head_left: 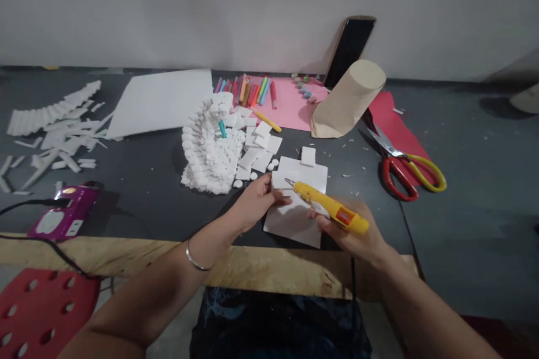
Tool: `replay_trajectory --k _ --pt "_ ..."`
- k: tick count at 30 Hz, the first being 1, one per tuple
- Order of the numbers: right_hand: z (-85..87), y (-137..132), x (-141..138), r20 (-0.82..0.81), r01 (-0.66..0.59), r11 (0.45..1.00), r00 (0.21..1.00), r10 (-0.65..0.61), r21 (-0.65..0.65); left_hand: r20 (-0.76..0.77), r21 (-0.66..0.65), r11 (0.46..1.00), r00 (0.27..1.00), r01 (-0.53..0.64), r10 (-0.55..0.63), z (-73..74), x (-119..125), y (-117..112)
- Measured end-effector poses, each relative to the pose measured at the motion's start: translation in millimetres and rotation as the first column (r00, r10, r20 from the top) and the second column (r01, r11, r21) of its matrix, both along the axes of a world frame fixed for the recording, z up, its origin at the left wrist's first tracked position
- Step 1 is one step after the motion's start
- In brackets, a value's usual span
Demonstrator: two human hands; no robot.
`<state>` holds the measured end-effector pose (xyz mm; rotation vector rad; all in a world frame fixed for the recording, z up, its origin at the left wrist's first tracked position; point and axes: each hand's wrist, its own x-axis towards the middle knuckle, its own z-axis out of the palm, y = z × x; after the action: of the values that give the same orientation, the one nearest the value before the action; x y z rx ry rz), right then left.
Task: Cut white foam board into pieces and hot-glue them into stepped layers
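Note:
My right hand is wrapped round a yellow hot-wire foam cutter with a red switch. Its thin metal tip points left, over a small white foam piece. My left hand pinches that piece at its left edge. Beneath both hands lies a white foam sheet, with another small white foam block at its far edge. Left of the sheet are several cut foam squares and small white discs. Beside them sits a lumpy, ridged white foam model with a teal piece on it.
Red-and-yellow-handled scissors lie right on red paper. A beige tube and a phone stand behind. Markers rest on pink paper. Leftward are a white board, foam strips and a purple plug box.

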<state>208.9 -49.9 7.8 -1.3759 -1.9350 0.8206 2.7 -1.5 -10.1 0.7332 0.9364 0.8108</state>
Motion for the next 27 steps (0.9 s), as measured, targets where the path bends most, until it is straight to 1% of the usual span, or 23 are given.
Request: replay_trajectory --k 3,5,12,15,19,23,27 --pt "-3.4 0.7 1.1 0.036 -0.104 0.993 0.994 0.102 0.058 0.000 0.002 1.000 1.000 0.009 -0.009 0.2 0.1 -0.1" --pt "-5.4 1.2 0.9 0.059 -0.118 0.990 0.992 0.113 0.076 0.006 0.009 1.000 1.000 0.021 -0.021 0.0 0.0 -0.2" --pt "-6.9 2.1 -2.1 0.112 -0.121 0.988 0.988 0.110 0.097 -0.019 0.038 0.998 0.999 0.052 -0.051 0.5 -0.9 -0.3" --pt "-8.2 2.7 -3.6 0.118 -0.121 0.983 0.987 0.105 0.139 -0.027 0.043 0.997 0.998 0.057 -0.055 0.6 -0.8 -0.3" --pt "-9.9 3.5 -5.2 0.144 -0.113 0.973 0.986 0.085 0.199 -0.024 0.049 0.997 0.998 0.055 -0.054 -2.7 -0.5 -0.2" --pt "-11.5 3.3 -5.1 0.164 -0.101 0.976 0.984 0.069 0.194 -0.019 0.039 0.998 0.998 0.057 -0.056 -4.7 -0.7 0.0" --pt "-13.9 2.7 -3.3 0.183 -0.079 0.981 0.982 0.046 0.180 -0.001 0.039 0.998 0.999 0.053 -0.053 -2.9 -1.1 -0.2"
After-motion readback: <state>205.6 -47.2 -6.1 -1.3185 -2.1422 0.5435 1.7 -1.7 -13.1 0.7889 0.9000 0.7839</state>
